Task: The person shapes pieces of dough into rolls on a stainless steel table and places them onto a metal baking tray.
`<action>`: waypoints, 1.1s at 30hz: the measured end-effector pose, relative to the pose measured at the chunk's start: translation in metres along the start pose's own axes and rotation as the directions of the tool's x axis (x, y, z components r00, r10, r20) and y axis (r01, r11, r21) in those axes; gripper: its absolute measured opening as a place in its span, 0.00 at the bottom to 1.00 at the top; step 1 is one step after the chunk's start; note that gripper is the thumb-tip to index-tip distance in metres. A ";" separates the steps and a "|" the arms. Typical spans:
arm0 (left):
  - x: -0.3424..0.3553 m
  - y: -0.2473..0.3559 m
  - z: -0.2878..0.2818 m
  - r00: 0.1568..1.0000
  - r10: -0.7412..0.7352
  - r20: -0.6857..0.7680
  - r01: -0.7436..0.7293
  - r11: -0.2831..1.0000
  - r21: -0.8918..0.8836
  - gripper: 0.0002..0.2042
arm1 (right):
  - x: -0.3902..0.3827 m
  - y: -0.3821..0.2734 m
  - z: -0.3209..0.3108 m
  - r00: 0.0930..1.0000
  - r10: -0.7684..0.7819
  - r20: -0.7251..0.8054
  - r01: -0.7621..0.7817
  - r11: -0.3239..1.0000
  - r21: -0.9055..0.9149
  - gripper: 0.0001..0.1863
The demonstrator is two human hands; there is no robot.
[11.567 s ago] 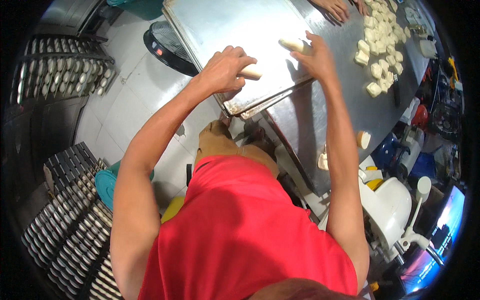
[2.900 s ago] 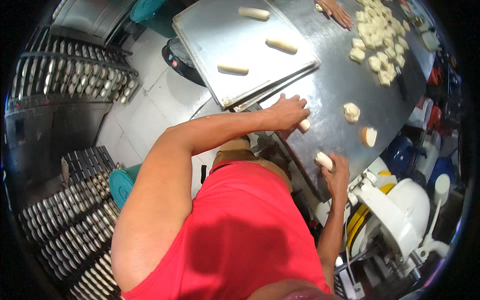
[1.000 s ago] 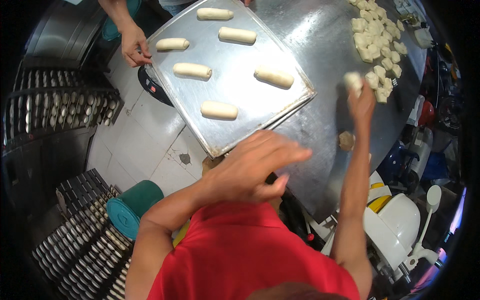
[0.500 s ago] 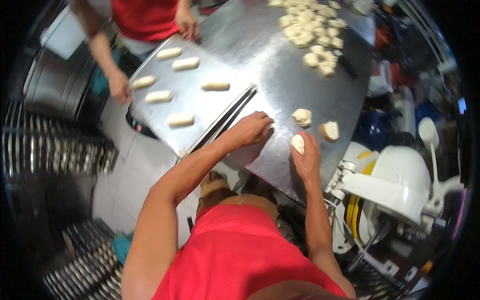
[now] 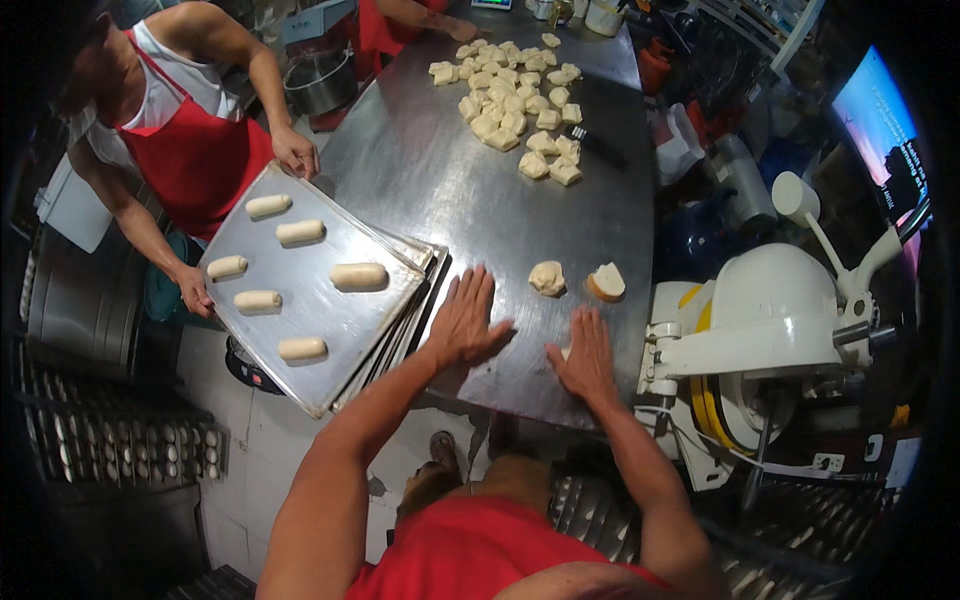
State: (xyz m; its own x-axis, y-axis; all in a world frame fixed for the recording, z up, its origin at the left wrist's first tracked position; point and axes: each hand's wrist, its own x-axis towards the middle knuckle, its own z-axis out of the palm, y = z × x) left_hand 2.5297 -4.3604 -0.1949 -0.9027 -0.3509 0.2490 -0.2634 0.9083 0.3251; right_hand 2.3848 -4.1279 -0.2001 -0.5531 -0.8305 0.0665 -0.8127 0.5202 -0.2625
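My left hand (image 5: 465,318) lies palm down on the steel table with its fingers spread, beside the stacked baking trays. My right hand (image 5: 586,358) is also flat, fingers stretched out. A small pale bit of dough (image 5: 566,353) shows between its thumb and forefinger; the rest of that dough is hidden under the palm. Just beyond my hands sit a rough dough lump (image 5: 547,279) and, to its right, a cut piece of bread (image 5: 606,282) with a brown crust.
At the left a co-worker (image 5: 200,150) grips the top baking tray (image 5: 330,235), which carries several dough rolls (image 5: 358,276). Many dough pieces (image 5: 505,95) are heaped on the table's far part, near a dark-bladed scraper (image 5: 600,147). A white mixer (image 5: 760,330) stands close at the right.
My right hand has gone from gripping a dough piece to lying flat over the table. The left hand's curled fingers have spread out. My view has tilted up, showing more of the co-worker.
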 end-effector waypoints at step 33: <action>-0.019 -0.025 -0.027 0.993 -0.039 -0.115 0.029 0.995 -0.091 0.22 | 0.002 0.004 -0.037 0.950 -0.097 -0.298 0.104 0.995 0.006 0.27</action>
State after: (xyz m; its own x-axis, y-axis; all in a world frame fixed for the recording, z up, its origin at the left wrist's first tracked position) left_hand 2.5626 -4.3824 -0.1832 -0.8466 -0.4103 0.3390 -0.2572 0.8730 0.4143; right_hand 2.3741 -4.1199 -0.1654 -0.5007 -0.7799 0.3755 -0.8646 0.4300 -0.2598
